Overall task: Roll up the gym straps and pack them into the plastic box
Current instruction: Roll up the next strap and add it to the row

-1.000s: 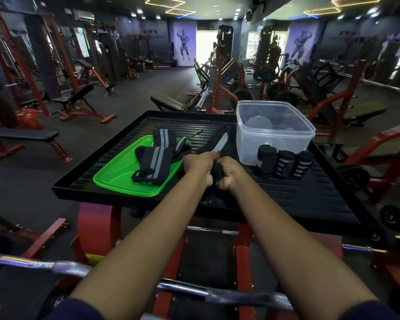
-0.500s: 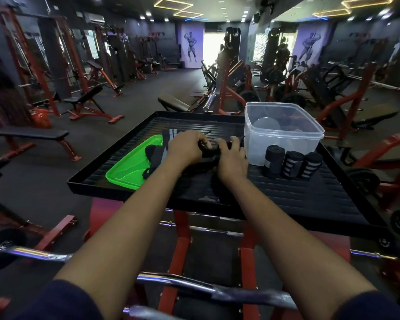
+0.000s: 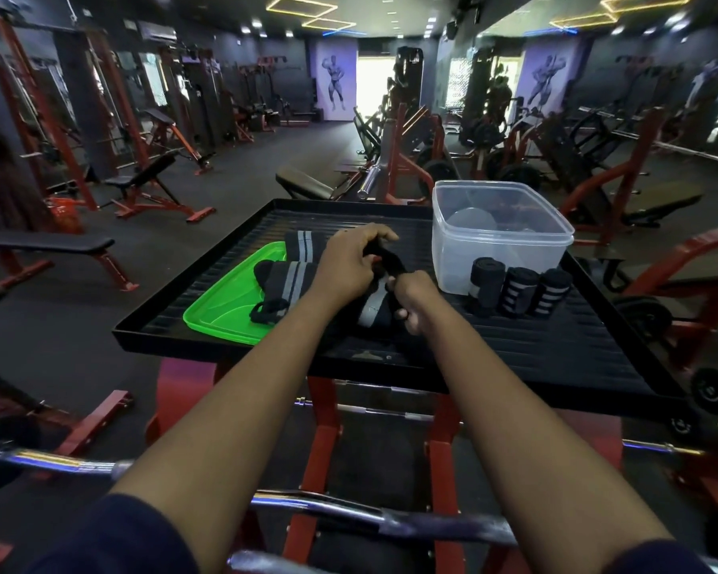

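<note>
Pinches the black tail of the gym strap (image 3: 385,258) with the left grip (image 3: 349,263), fingers curled round it, raised a little off the black table (image 3: 556,350). Clamps the same strap lower down with the right grip (image 3: 415,300), fingers closed on it, just right of the grey-striped part that lies on the table. Differs from half a second ago: then pressed both grips on the strap side by side; now lifts the left one, with the tail running taut between the two. Differs from a second ago too: then held both fists together nearer the table's front edge. Keeps the three rolled straps (image 3: 518,290) where they were, standing on end in a row just in front of the clear plastic box (image 3: 452,258) at the table's far right. Leaves two unrolled straps (image 3: 291,283) on the green lid (image 3: 225,300) left of the grips, unchanged. Cannot tell the box's contents through its wall.
</note>
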A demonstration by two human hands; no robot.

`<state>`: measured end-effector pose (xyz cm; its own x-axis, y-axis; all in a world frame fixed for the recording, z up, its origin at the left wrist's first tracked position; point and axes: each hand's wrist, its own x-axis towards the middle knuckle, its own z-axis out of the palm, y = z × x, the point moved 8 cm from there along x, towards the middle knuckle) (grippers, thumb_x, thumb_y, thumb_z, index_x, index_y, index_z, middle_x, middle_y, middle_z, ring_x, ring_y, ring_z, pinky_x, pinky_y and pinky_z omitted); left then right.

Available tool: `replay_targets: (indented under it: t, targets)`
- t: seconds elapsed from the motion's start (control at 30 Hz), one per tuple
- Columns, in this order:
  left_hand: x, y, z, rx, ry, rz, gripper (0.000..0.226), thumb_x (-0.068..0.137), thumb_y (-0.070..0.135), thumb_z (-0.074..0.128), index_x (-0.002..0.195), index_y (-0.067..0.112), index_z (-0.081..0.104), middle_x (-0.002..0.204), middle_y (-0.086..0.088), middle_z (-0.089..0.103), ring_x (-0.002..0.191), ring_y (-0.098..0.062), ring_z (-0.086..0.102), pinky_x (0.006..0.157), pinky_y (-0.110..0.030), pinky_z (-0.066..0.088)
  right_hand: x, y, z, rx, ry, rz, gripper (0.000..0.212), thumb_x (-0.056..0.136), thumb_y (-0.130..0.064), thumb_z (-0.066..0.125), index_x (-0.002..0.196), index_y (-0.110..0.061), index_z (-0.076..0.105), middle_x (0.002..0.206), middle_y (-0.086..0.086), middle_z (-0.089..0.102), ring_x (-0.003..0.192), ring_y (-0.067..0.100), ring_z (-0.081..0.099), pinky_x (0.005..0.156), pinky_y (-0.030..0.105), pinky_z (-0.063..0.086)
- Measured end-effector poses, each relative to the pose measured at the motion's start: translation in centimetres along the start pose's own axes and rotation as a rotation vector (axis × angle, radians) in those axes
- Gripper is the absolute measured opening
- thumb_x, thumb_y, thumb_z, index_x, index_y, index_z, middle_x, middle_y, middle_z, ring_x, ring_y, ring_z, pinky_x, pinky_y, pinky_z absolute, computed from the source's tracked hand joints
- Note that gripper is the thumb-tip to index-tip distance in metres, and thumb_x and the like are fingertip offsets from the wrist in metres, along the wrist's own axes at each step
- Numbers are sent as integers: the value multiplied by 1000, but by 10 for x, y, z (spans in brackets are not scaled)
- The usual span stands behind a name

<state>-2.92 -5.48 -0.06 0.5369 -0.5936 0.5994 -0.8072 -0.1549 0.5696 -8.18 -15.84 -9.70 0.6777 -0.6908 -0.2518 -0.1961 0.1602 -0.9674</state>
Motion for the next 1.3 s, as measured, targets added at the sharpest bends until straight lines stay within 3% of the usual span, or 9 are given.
replay_targets:
  t: [0.27,0.5,0.6,0.63,0.73,0.8,1.07,1.17,1.3]
  targets:
    - [6,-18,-5,-185,176,-176,55,76,7,72,126,21,54,111,8,61,101,-4,56,89,-7,39,-9,18,-4,168,-309,325,35,105,-13,32,71,-11,38,26,-6,33,15,10,16,30,8,18]
    - [-11,-76,31,-461,-6,-853,36,79,20,71,109,5,58,105,-14,65,93,-26,63,86,-38,55,-3,30,-6,551,-255,381,39,103,-1,23,69,-1,42,40,2,32,15,10,23,28,12,34]
    - [-16,-72,41,-630,-141,-908,43,80,37,72,106,4,62,97,-16,68,87,-29,66,81,-38,56,8,36,-6,489,-159,345,35,101,3,23,93,9,57,81,8,66,94,14,70,89,10,47]
    - [-17,-68,47,-702,-217,-916,47,77,39,74,107,4,64,100,-18,70,87,-31,67,81,-40,56,14,38,-8,485,-109,350,34,101,2,26,104,7,59,103,6,65,132,14,48,107,9,32]
    - [-16,-61,56,-741,-358,-868,49,77,15,73,123,8,59,106,-19,68,88,-32,67,75,-42,57,14,29,-3,499,-241,325,24,103,-10,36,94,-3,58,88,6,62,72,4,71,57,0,45]
    - [-13,-66,55,-674,-326,-861,61,74,-6,67,130,12,52,113,-21,65,96,-36,65,75,-45,56,2,18,-4,242,-338,236,18,99,-20,48,89,-11,60,78,3,63,34,5,49,25,9,20]
    - [-23,-98,53,-707,39,-1038,43,80,-10,64,121,2,55,105,-17,61,81,-30,61,53,-34,53,-16,5,0,-166,-516,46,38,83,-35,72,115,-16,66,101,2,73,95,19,67,88,36,53]
    - [-22,-102,55,-758,65,-1025,35,82,-10,64,114,1,56,101,-17,62,81,-25,59,35,-22,46,-18,7,1,-211,-635,24,24,85,-18,72,108,-15,68,98,1,75,93,18,69,80,33,58]
    - [-29,-106,62,-870,129,-1038,21,86,-13,55,104,-3,60,106,-24,63,80,-30,61,57,-39,56,-7,15,-4,9,-578,196,5,88,-8,67,86,-3,66,75,10,71,59,17,68,60,25,55]
